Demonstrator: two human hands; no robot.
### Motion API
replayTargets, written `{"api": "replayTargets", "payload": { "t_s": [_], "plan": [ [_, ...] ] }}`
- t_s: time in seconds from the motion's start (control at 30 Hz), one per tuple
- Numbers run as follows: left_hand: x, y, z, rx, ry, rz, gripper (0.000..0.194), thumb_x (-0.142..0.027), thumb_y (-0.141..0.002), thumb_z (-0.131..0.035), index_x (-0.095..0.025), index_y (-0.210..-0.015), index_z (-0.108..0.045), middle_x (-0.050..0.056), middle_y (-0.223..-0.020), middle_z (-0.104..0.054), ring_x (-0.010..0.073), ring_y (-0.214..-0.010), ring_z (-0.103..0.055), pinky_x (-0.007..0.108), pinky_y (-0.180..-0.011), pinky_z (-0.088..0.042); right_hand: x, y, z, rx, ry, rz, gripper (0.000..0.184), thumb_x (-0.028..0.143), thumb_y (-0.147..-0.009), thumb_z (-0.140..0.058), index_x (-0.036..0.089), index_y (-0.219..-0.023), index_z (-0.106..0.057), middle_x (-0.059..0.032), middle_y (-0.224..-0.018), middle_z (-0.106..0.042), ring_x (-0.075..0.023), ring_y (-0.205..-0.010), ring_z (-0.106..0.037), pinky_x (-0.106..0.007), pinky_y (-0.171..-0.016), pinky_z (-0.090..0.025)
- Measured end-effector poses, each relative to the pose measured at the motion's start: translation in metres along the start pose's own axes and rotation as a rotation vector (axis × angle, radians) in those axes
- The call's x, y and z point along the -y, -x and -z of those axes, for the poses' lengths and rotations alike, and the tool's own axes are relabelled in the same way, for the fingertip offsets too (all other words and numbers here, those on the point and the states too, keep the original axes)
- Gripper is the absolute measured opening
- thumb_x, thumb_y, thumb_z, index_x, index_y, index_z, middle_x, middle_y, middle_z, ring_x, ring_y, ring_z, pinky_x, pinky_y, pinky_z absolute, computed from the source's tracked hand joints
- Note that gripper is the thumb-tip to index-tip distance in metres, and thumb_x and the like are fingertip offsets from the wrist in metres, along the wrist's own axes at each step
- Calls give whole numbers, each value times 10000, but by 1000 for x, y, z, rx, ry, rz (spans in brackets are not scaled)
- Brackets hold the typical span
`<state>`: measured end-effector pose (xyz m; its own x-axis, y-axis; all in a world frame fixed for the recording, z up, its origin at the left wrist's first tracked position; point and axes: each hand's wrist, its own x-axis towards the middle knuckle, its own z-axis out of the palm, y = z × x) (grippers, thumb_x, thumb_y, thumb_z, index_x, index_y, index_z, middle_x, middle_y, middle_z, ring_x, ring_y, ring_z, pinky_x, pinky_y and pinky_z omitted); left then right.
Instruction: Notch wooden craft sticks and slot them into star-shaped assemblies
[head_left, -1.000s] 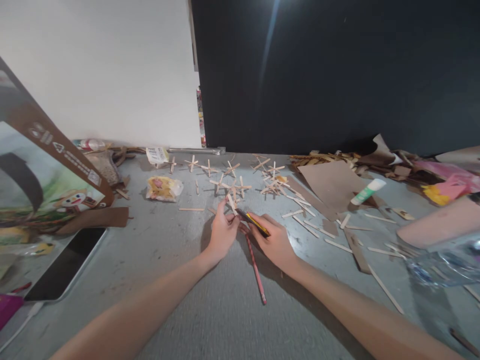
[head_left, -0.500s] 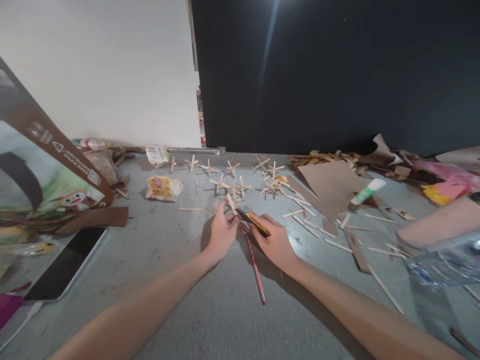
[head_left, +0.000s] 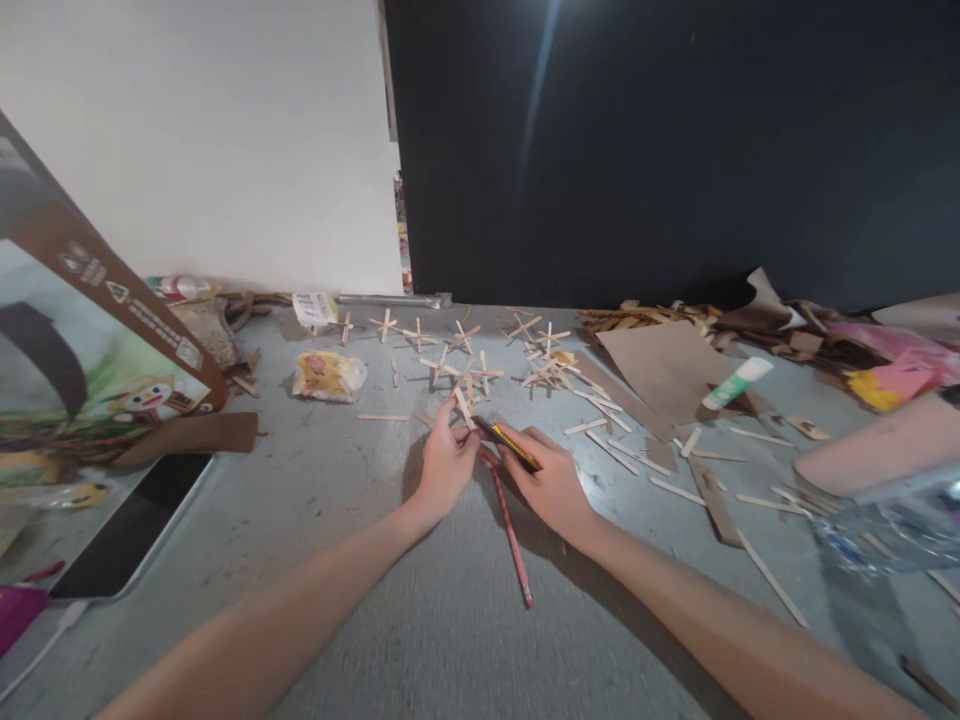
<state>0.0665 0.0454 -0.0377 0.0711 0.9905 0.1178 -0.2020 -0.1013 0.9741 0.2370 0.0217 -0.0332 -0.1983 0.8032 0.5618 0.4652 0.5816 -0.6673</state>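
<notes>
Between the fingers of my left hand (head_left: 444,465) is a short, pale wooden craft stick (head_left: 463,405), tilted up. My right hand (head_left: 549,482) is closed round a yellow and black utility knife (head_left: 516,446), its tip end pointing at the stick near my left fingertips. Whether the blade touches the wood I cannot tell. Below the hands a red pencil (head_left: 513,545) lies on the table, its upper end beside my fingers. Just beyond stand several star-shaped pieces of crossed sticks (head_left: 550,374).
Loose craft sticks (head_left: 634,455) and brown cardboard (head_left: 652,370) lie to the right, with a glue stick (head_left: 739,383) and a clear plastic bag (head_left: 892,530). A phone (head_left: 135,525) and a printed paper bag (head_left: 112,330) are at left. A small wrapped packet (head_left: 328,377) sits beyond my left hand.
Hardly anything differs. Both hands keep their places, with the stick and the knife held almost exactly as before.
</notes>
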Motion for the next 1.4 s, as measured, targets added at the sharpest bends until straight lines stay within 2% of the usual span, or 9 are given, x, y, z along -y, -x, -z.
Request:
{"api": "replayTargets", "payload": {
  "t_s": [0.37, 0.67, 0.9, 1.1, 1.23, 1.4],
  "plan": [
    [2, 1, 1, -11, -69, -33, 583, -258, -916, -696, -195, -1440, -451, -8, -762, -753, 185, -596, -749, 302, -605, -619, -2, 2, 1, 35, 72, 2, 375, 232, -1028, -552, 224, -1359, -727, -50, -864, -702, -174, -706, -694, -274, -685, -544],
    [-1, 2, -1, -7, -86, -7, 602, -278, -908, -704, -191, -1439, -433, -11, -721, -734, 185, -568, -728, 276, -553, -572, -3, 3, 0, 67, 82, -8, 386, 242, -1029, -537, 247, -1373, -710, -50, -883, -699, -179, -721, -697, -276, -691, -547],
    [0, 2, -1, -1, -98, -32, 595, -202, -904, -655, -222, -1456, -436, -27, -742, -719, 165, -574, -710, 273, -578, -577, -1, 2, 2, 67, 84, 22, 384, 218, -1022, -539, 257, -1355, -725, -42, -870, -682, -179, -744, -698, -275, -703, -545],
    [3, 4, 2, -34, -299, -113, 568, -148, -924, -562, -201, -1483, -476, -21, -732, -713, 148, -563, -680, 260, -571, -562, 2, 2, 3, 60, 59, 24, 374, 226, -1021, -537, 249, -1343, -726, -39, -851, -667, -174, -713, -682, -273, -687, -545],
    [-3, 9, 2, -26, -439, -166, 597, -127, -937, -533, -211, -1525, -477, 21, -843, -758, 121, -572, -654, 237, -584, -531, 3, 3, 3, 53, 34, 32, 356, 237, -1024, -544, 218, -1328, -727, -36, -840, -648, -172, -712, -674, -275, -690, -545],
    [-4, 12, 0, -27, -431, -159, 614, -130, -920, -560, -205, -1523, -466, -3, -771, -727, 122, -545, -626, 231, -578, -508, 5, 3, 5, 66, 27, 12, 349, 252, -1025, -542, 226, -1317, -731, -32, -837, -657, -166, -698, -669, -265, -681, -545]
  ]
}}
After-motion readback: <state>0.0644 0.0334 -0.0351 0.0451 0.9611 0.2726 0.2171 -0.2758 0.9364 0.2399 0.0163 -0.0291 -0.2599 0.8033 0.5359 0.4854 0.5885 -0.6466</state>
